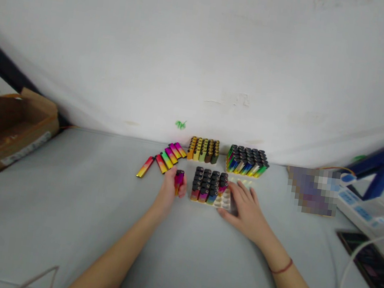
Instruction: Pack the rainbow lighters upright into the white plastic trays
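My left hand point(168, 189) is closed around a lighter point(179, 176), purple above and orange below, held upright with its black top showing. Just right of it stands a white tray point(225, 205) with rows of upright black-topped lighters point(206, 183). Bare sockets show at the tray's right front. My right hand point(245, 207) rests at the tray's right side, fingers spread, with the thumb by its front edge and a fingertip beside the lighters. Several loose shiny lighters point(166, 159) lie on the table behind my left hand, coloured pink, green and yellow.
Against the wall stand a block of yellow-to-dark lighters point(203, 150) and a full tray of multicoloured lighters point(247, 161). A cardboard box point(13, 130) sits at far left. At right are a blurred flat item point(313, 190), a power strip point(363, 214), a phone point(369, 271) and cables.
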Demonstrator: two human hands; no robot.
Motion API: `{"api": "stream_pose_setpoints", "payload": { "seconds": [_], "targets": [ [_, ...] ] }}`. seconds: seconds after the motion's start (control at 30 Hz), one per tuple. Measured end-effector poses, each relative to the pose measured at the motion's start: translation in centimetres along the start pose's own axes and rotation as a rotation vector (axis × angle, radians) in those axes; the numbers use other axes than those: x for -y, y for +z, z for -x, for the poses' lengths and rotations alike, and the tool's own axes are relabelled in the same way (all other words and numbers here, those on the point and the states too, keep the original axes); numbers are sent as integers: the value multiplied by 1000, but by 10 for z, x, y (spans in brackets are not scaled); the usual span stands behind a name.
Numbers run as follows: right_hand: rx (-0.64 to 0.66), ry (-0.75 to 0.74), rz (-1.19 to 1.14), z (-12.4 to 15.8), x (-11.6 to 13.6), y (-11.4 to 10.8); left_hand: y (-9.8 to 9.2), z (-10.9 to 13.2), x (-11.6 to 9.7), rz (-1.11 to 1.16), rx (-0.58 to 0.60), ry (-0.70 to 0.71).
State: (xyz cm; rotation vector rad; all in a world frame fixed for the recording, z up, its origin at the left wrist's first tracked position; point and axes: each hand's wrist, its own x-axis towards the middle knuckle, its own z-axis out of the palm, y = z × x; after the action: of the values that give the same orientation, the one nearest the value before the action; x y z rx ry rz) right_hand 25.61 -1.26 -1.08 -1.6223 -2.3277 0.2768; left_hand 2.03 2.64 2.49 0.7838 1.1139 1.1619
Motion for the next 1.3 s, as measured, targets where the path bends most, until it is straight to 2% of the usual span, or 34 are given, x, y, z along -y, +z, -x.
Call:
{"api": "stream_pose_setpoints", "payload": {
  "seconds": [0.23,0.6,0.83,1.1,1.3],
  "targets": [
    [-4,-7,-5,0,-1,1,0,4,0,61,-17,-40],
    [5,5,-15,0,-2,1,3,7,-7,205,-169,-45],
    [4,-2,-22,0,-1,1,3,6,-2,212,-153,-34],
    [-23,-13,-12,0,0,0,6,10,-2,106,-89,-50],
    [-16,-8,-12,0,0,0,7,12,-2,122,-112,-41]
  ]
}}
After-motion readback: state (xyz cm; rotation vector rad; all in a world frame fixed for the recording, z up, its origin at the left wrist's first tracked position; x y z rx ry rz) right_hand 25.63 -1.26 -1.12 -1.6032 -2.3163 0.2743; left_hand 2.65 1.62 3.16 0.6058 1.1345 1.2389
